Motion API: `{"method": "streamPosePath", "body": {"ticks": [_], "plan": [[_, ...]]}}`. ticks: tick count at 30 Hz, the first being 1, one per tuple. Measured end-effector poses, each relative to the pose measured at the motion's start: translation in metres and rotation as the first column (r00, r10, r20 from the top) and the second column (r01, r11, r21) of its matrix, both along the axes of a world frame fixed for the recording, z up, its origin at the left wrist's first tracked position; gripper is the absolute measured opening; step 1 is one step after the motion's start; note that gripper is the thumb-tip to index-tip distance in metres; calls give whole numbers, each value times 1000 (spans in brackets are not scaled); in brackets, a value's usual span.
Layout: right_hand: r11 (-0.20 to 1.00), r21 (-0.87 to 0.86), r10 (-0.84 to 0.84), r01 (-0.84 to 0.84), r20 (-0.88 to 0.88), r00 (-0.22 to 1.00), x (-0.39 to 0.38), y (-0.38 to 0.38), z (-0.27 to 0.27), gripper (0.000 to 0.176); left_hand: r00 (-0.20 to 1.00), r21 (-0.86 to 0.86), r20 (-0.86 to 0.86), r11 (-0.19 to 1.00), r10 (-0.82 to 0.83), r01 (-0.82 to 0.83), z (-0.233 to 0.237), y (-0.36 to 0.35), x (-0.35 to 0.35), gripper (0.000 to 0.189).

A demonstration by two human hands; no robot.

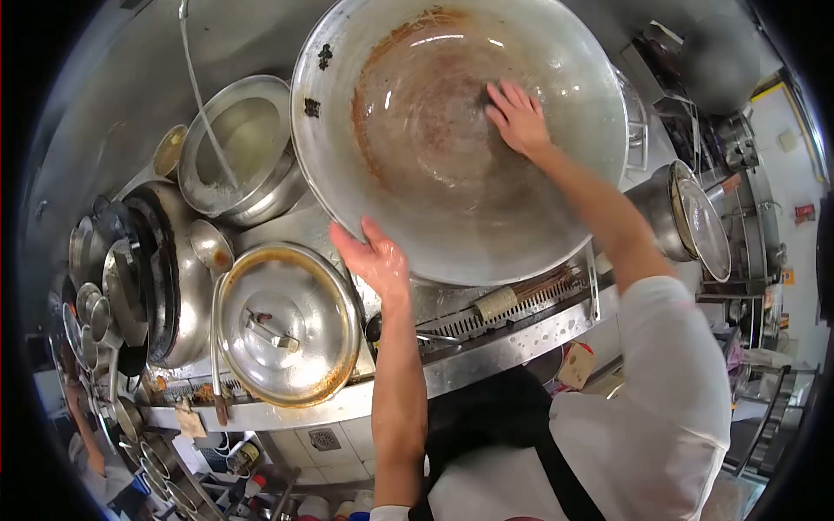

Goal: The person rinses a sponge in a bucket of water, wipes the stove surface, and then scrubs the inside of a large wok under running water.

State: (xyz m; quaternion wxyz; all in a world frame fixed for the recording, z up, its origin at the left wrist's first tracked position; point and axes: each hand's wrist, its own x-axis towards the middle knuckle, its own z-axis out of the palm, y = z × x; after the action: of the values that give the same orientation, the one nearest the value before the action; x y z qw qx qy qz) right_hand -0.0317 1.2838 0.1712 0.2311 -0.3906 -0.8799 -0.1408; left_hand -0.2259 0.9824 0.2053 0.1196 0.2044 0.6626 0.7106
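A very large metal wok [417, 191] fills the upper middle of the view, with brownish stains and a wet sheen inside and two dark patches on its left wall. My left hand [375, 253] is at the wok's lower left rim, thumb and fingers apart against the edge. Inside the bowl, right of its centre, my right hand [519, 120] lies with its fingers spread over the inner surface; something dark shows by the fingertips, too small to name.
Left of the wok, water runs into a metal pot [252, 165]. A round lid [287, 326] lies on the counter beside stacked woks [187, 278] and ladles. A slotted drain [512, 308] borders the front edge. Lidded pots [665, 213] stand at the right.
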Motion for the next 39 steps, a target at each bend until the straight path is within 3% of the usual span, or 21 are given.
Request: {"method": "streamPosePath", "body": {"ticks": [3, 7, 8, 9, 13, 16, 18, 19, 21, 22, 23, 24, 25, 26, 29, 31, 33, 34, 35, 37, 39], "plan": [[991, -14, 130, -132, 275, 953, -80, -69, -10, 42, 1000, -69, -11, 997, 29, -30, 15, 5, 2, 32], [891, -65, 446, -449, 312, 839, -84, -27, -14, 44, 999, 143, 39, 989, 35, -40, -6, 1, 5, 33], [985, 68, 156, -159, 41, 987, -100, -14, -9, 45, 997, 62, -27, 995, 77, -76, 0, 7, 2, 31], [979, 87, -155, 185, -269, 951, -110, -10, -9, 46, 990, -31, -102, 995, 96, -100, 7, 11, -2, 29], [993, 56, 103, -106, 62, 993, -77, 9, 28, 47, 996, 89, 87, 995, 29, -37, 14, 11, -5, 32], [954, -51, 299, -296, 259, 918, -84, 13, 24, 48, 1000, -60, -5, 998, 24, -24, 6, 9, -7, 37], [962, 38, -261, 269, -141, 955, -107, 3, -3, 51, 1000, -79, 8, 997, -3, 4, 7, 1, -7, 37], [964, 48, -254, 263, -140, 957, -105, -1, -10, 51, 1000, -44, 22, 999, -8, 9, 11, 8, -8, 37], [935, 0, 353, -353, -22, 935, -94, -31, -26, 49, 998, 35, 59, 999, -32, 30, 11, 16, -12, 37], [773, -68, 633, -631, 24, 773, -91, -40, -34, 48, 993, 83, 110, 996, -38, 29, 7, 13, -11, 37], [780, -78, 623, -621, 0, 783, -90, -32, -30, 48, 994, 60, 99, 997, -50, 44, 5, 5, -12, 37], [958, 42, 287, -285, -79, 955, -94, 14, -7, 48, 998, 2, 63, 1000, -16, 16, 5, 11, -11, 37], [989, 114, -73, 97, -198, 977, -103, 43, 6, 48, 999, -61, 27, 998, 22, -21, 5, 14, -10, 37], [963, 162, -178, 217, -225, 958, -122, 31, -1, 46, 1000, -81, 20, 997, 19, -17, 3, 7, -11, 37], [996, 54, 68, -68, 0, 998, -111, 7, 22, 46, 998, -56, -35, 997, -48, 46, 10, 14, -11, 37], [931, -119, 363, -345, 204, 909, -107, -8, 42, 46, 989, 85, 128, 994, -78, 67, 13, 11, -6, 38], [860, -246, 503, -448, 255, 826, -114, -1, 27, 46, 999, -11, 26, 999, -42, 43, 2, 12, -8, 38], [984, 17, 177, -178, 22, 984, -127, 34, 14, 46, 999, 0, 40, 1000, -30, 30, -1, 17, -8, 37], [965, 163, -152, 206, -294, 944, -132, 44, -1, 46, 998, -11, 46, 999, -44, 44, -2, 13, -9, 37], [959, 76, -257, 272, -165, 952, -141, -20, 5, 44, 997, -31, 61, 999, -36, 38, 5, 11, -7, 37], [946, 37, 321, -322, 38, 946, -118, -40, -8, 42, 997, -34, 68, 998, -41, 43, 7, 18, -10, 37]]}}
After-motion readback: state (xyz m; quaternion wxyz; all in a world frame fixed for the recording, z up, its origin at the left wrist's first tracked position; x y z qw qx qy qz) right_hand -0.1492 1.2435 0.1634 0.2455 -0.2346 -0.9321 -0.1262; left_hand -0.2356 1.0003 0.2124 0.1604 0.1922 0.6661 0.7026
